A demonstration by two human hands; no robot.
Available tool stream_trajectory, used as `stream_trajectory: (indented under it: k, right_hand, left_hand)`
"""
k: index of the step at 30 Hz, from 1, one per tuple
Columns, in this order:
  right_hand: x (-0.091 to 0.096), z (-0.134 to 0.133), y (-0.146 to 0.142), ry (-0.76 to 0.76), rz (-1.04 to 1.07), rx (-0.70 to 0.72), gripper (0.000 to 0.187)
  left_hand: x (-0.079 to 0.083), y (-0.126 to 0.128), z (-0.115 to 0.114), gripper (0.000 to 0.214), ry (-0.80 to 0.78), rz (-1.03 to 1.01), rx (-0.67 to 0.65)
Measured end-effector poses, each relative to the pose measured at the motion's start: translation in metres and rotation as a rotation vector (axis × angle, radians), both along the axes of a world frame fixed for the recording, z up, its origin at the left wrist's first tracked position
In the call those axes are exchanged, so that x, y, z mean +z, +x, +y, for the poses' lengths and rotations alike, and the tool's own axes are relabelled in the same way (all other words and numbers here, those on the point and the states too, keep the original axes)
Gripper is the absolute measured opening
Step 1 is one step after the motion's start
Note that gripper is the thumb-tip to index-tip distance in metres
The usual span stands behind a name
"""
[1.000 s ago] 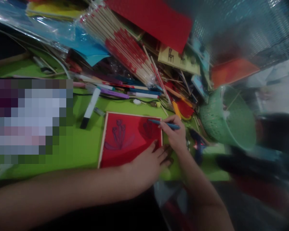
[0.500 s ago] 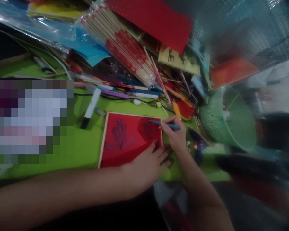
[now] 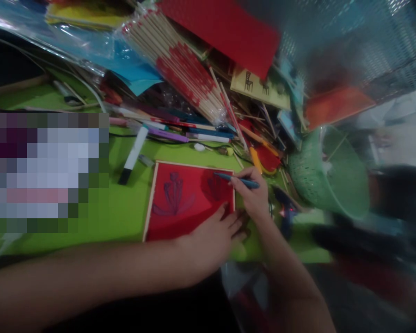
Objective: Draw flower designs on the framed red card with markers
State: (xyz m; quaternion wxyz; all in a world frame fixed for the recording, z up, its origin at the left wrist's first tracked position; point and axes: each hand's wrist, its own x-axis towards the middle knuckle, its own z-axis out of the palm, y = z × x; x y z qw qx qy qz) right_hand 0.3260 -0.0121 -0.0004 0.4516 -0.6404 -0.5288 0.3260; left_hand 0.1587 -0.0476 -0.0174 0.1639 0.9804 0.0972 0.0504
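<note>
A red panel edged with thin wooden strips lies on the green tabletop. Dark purple flower drawings show on it, a larger one at the left and a smaller, shaded one at the upper right. My right hand is closed round a blue pen, its tip at the smaller drawing. My left hand rests flat across the panel's lower right part and edge, fingers spread and pointing right. The forearm hides the panel's lower edge.
A white marker with a black cap lies left of the panel. Behind it are a purple marker, orange-handled scissors and a bundle of wooden sticks. A green basket stands at the right. A pixelated patch covers the left side.
The whole view has shifted slightly, so the scene sits a little further right. Both hands keep nearly the same places on the panel, and the pen stays at the upper right drawing.
</note>
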Motion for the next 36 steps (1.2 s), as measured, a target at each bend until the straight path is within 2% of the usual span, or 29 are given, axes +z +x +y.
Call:
stream_trajectory:
  k: [5,12,36]
  right_hand:
    - [-0.0001,0.0004,-0.0008,0.003,0.056,-0.011,0.025]
    - [0.0001,0.0005,-0.0008,-0.007,0.055,-0.017,0.033]
    - [0.0012,-0.0003,0.0001,-0.008,0.033,0.001,0.027]
  left_hand:
    - [-0.0023,0.0000,-0.0012,0.061,-0.002,-0.022,0.009]
    - [-0.0070,0.0002,-0.0031,0.060,0.013,-0.063,0.028]
    - [-0.0057,0.0000,-0.0023,0.057,0.014,-0.045,0.018]
